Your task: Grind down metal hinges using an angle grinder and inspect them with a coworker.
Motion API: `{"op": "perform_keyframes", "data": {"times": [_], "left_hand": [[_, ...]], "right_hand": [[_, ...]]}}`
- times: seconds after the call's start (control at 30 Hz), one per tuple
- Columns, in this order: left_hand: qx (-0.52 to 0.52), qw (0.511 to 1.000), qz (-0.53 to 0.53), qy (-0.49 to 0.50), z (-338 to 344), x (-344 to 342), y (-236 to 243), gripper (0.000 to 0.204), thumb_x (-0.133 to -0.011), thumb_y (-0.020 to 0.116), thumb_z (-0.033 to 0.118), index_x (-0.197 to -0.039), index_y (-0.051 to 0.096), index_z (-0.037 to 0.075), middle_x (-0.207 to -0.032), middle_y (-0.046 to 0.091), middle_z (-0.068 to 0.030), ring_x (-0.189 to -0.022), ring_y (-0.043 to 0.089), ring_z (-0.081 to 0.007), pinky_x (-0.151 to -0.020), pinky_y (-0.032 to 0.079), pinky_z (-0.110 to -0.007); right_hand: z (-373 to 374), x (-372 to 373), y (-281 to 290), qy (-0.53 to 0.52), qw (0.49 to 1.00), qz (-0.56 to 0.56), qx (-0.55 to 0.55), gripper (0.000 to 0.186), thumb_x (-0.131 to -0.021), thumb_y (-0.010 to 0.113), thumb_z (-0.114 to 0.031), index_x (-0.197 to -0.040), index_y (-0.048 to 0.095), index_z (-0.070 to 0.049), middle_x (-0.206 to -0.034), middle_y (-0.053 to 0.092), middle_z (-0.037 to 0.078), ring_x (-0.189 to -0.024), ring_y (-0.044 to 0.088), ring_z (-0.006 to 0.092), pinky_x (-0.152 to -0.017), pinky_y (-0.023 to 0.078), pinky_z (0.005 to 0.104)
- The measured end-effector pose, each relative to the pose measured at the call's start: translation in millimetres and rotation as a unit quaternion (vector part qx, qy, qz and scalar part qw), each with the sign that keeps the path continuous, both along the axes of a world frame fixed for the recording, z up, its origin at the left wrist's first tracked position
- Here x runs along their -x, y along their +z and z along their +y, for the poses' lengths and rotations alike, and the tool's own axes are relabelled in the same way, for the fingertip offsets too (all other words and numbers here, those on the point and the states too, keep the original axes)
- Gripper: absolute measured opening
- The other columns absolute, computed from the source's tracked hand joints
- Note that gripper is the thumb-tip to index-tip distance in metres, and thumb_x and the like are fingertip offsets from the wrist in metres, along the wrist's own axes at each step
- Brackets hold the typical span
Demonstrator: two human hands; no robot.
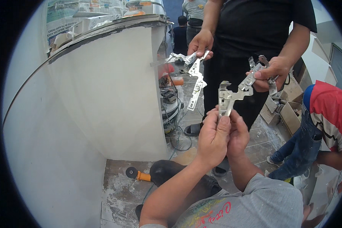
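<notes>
Both my hands are closed around the lower end of a silvery metal bracket [225, 99], raised in front of me. My left hand [212, 138] has its thumb along the bracket's base, while my right hand [238, 133] presses in from the other side. The bracket's stepped arm runs up to a co-worker's hand [273, 74], which grips several similar metal pieces; whether they are joined, I cannot tell. In the co-worker's other hand [202, 42] hangs another stepped metal bracket [196, 83], together with a smaller metal piece.
A white half-wall [114, 95] with a cluttered top stands on the left. An orange angle grinder [140, 175] lies on the dusty tiled floor [119, 195]. Cables and a bucket [172, 114] sit beside the wall. Another person in red [330, 110] bends near cardboard boxes [291, 116] on the right.
</notes>
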State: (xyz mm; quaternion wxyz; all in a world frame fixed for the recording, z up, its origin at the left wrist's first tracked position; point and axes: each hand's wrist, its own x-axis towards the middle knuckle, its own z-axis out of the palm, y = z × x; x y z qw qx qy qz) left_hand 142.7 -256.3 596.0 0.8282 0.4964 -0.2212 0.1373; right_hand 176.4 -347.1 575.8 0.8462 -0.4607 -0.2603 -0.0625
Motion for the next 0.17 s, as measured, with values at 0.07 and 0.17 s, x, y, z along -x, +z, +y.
{"op": "perform_keyframes", "data": {"times": [0.07,0.17], "left_hand": [[-0.054,0.997,0.031,-0.039,11,2,9,0.029,-0.103,0.045,0.031,-0.106,0.052,0.004,-0.068,0.049,0.0025,-0.049,0.043,-0.0039,-0.043,0.035,-0.019],[-0.29,0.956,-0.012,0.038,27,-5,8,0.037,-0.098,0.054,0.038,-0.109,0.056,0.003,-0.071,0.06,-0.0024,-0.058,0.056,-0.0081,-0.054,0.046,-0.023]], "right_hand": [[4,-17,-5,0.016,0.999,-0.007,-0.027,0.051,-0.099,0.035,-0.035,-0.124,0.053,0.005,-0.101,0.064,0.014,-0.086,0.063,0.0194,-0.077,0.05,0.0292],[2,-61,-30,0.038,0.993,-0.057,-0.099,0.055,-0.098,0.039,-0.041,-0.129,0.046,0.004,-0.11,0.06,0.02,-0.091,0.062,0.0276,-0.08,0.052,0.0332]]}}
